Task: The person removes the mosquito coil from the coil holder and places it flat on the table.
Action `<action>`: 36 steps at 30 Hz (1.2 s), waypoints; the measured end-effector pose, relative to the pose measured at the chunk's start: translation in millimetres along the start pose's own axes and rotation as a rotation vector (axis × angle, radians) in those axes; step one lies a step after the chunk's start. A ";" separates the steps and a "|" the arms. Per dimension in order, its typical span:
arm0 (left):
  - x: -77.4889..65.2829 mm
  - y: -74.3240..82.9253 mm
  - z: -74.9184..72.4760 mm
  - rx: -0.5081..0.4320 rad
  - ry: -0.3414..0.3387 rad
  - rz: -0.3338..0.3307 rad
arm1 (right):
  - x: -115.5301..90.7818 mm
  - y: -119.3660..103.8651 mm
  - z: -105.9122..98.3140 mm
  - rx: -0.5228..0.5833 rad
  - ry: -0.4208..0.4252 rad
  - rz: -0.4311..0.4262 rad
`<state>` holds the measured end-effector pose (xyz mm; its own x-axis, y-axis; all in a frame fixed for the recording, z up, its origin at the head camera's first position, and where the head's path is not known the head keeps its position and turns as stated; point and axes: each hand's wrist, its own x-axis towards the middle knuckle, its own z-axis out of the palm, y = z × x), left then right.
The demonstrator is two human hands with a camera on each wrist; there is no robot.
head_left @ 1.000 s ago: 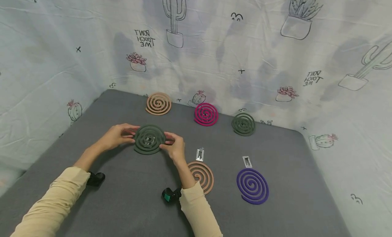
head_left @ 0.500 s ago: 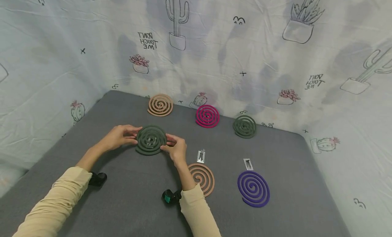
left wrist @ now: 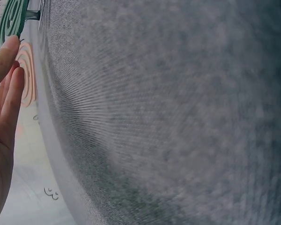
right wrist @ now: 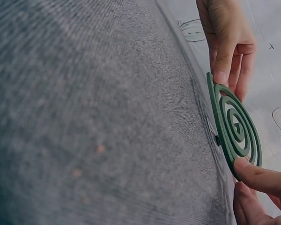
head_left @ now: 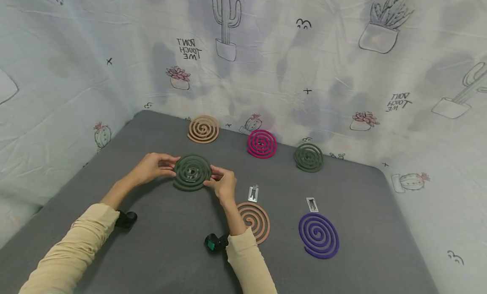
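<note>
A dark green mosquito coil [head_left: 192, 172] is held between both hands just above the grey table, at left of centre in the head view. My left hand [head_left: 153, 166] pinches its left edge between thumb and fingers. On the opposite edge, my right hand [head_left: 224, 183] has the thumb on top and the fingers beneath. Under the coil's middle, a small metal stand [left wrist: 33, 15] shows in the left wrist view. The right wrist view has the green coil [right wrist: 239, 126] almost flat between the two hands.
Along the table's back edge lie a tan coil [head_left: 203, 129], a pink coil [head_left: 262, 144] and another green coil [head_left: 308, 157]. A tan coil [head_left: 258, 222], partly behind the right forearm, and a purple coil [head_left: 318, 235] lie nearer, each below a metal stand [head_left: 253, 194]. Printed cloth [head_left: 266, 74] walls the table.
Both hands keep their grip on the green coil at nearly the same spot over the table. The whole head view has shifted slightly.
</note>
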<state>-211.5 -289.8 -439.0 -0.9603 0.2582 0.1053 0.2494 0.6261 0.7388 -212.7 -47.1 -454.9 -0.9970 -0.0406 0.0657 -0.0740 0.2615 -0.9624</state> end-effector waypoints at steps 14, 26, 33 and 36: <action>-1.2 1.4 -2.2 0.031 -0.044 -0.025 | 1.3 -2.0 -5.3 -0.052 -0.049 -0.048; -3.3 3.7 -4.0 0.048 -0.034 0.032 | 2.7 0.1 -8.3 -0.091 -0.052 -0.138; -4.0 1.8 -4.2 0.048 -0.040 0.027 | 4.3 -1.4 -9.0 -0.118 -0.082 -0.134; -3.3 0.4 -3.4 0.052 -0.038 0.017 | 3.7 -0.8 -9.1 -0.109 -0.067 -0.125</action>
<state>-208.6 -292.9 -436.8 -0.9507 0.2961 0.0919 0.2729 0.6584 0.7014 -216.6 -38.6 -451.5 -0.9765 -0.1427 0.1615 -0.2027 0.3532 -0.9133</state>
